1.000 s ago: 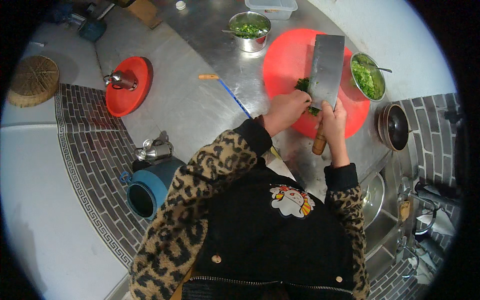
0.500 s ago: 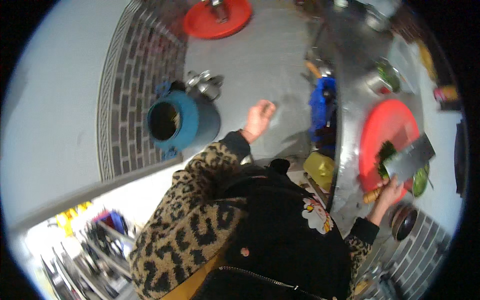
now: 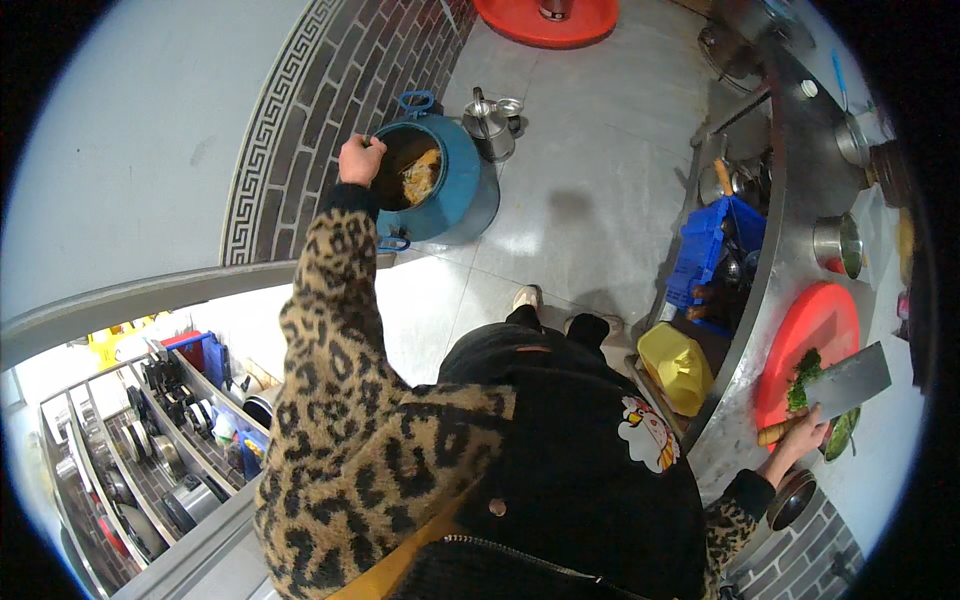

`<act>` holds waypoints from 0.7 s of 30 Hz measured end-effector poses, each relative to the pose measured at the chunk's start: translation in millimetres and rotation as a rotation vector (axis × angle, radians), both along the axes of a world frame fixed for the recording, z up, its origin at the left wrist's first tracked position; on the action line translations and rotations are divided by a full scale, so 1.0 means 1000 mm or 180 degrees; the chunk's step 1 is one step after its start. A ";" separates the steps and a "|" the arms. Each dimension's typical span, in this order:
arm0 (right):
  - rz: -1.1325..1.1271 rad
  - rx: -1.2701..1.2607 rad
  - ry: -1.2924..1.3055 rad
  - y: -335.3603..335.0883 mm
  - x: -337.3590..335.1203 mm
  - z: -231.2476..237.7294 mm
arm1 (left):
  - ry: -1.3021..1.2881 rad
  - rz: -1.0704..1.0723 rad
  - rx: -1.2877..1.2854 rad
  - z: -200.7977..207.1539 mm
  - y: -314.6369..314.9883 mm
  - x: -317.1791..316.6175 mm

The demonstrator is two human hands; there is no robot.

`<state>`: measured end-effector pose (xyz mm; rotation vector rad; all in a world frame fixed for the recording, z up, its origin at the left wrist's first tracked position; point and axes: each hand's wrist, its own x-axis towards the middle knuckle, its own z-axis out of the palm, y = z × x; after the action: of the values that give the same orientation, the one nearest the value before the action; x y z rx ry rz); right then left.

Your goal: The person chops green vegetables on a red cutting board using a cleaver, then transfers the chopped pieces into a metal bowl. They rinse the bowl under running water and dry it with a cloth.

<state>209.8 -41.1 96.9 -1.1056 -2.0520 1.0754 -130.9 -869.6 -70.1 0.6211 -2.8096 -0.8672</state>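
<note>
Along the right side runs a steel counter (image 3: 795, 240), curved by the lens. On the floor toward the upper left stands a blue bin (image 3: 468, 190) with an open mouth, looped handles and yellowish-brown matter (image 3: 421, 177) inside. On the counter lies a round red board (image 3: 808, 325). Below the counter edge sit a blue basket (image 3: 696, 250) full of utensils and, nearer the person, a yellow container (image 3: 674, 366).

A broad-bladed cleaver (image 3: 850, 380) reaches over the board's right edge; whether the blade rests there or is held above it, I cannot tell. A metal kettle (image 3: 489, 132) stands just beside the bin. A metal bowl (image 3: 829, 243) stands near the far end of the board.

The right hand (image 3: 801, 438) has its fingers clamped on the cleaver's wooden handle. The left hand (image 3: 361, 159) is at the rim of the bin's mouth, fingers curled together; whether they hold anything, I cannot tell. The smallest thing, a clump of dark chopped greens (image 3: 803, 376), lies on the board beside the blade.
</note>
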 end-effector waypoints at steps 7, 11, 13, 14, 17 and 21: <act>-0.0188 0.0026 -0.0094 0.011 0.013 0.007 | -0.0599 0.0036 -0.0836 -0.009 -0.015 -0.036; -0.0389 0.0341 -0.0256 0.010 0.026 0.009 | -0.0743 -0.0838 -0.1764 0.006 -0.029 -0.037; -0.0595 -0.0142 -0.0083 0.004 0.029 0.012 | -0.0852 -0.0088 -0.1227 -0.006 -0.038 -0.049; -0.0400 0.0262 -0.0137 0.000 0.029 0.015 | -0.0650 -0.0195 -0.0923 -0.017 -0.042 -0.052; -0.0194 0.0189 0.0032 -0.017 0.027 0.026 | -0.0889 -0.0382 -0.1459 -0.060 -0.039 -0.062; -0.0215 -0.0005 0.0003 -0.040 0.023 0.041 | -0.1666 0.0045 -0.0469 -0.080 -0.012 -0.078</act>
<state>232.8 -80.7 138.3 -1.1666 -1.9988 1.0442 -209.2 -882.1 -150.0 0.9621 -3.2784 -0.5452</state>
